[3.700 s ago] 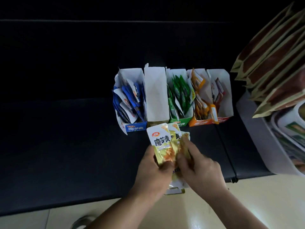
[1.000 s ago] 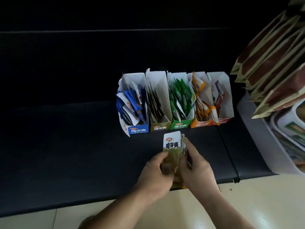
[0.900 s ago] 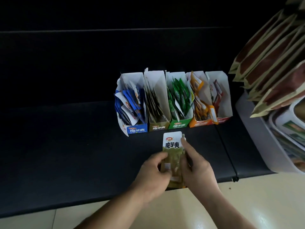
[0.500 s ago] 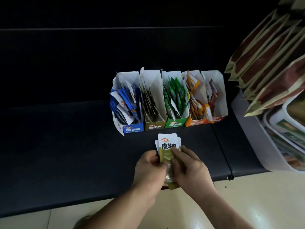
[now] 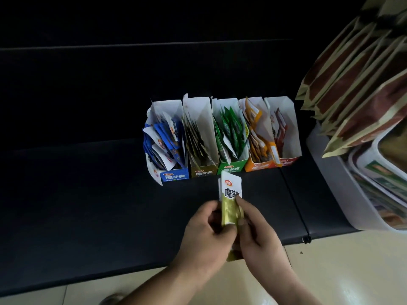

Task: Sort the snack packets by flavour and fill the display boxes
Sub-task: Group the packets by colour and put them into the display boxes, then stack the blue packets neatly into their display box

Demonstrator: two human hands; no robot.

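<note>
Both hands hold a small stack of olive-yellow snack packets [image 5: 230, 201] upright, just in front of the display boxes. My left hand [image 5: 207, 236] grips the stack's left side. My right hand [image 5: 257, 234] grips its right side, thumb across the front packet. Five display boxes stand side by side on the black bench: a blue box [image 5: 174, 175] full of blue packets, an olive box [image 5: 203, 171] holding olive packets, a green box [image 5: 233, 167] with green ones, an orange box [image 5: 258, 166] and a red box [image 5: 287, 160].
A pale plastic bin [image 5: 337, 183] with larger packs stands at the right. Brown and cream bags [image 5: 352, 84] hang or lean above it. The black bench [image 5: 88, 194] stretches left, its front edge just below my hands. Cream floor tiles [image 5: 341, 271] lie below.
The fanned yellow packets have been squared into a tight upright stack between both hands. The olive box, shown with nothing visible inside at first, now holds packets.
</note>
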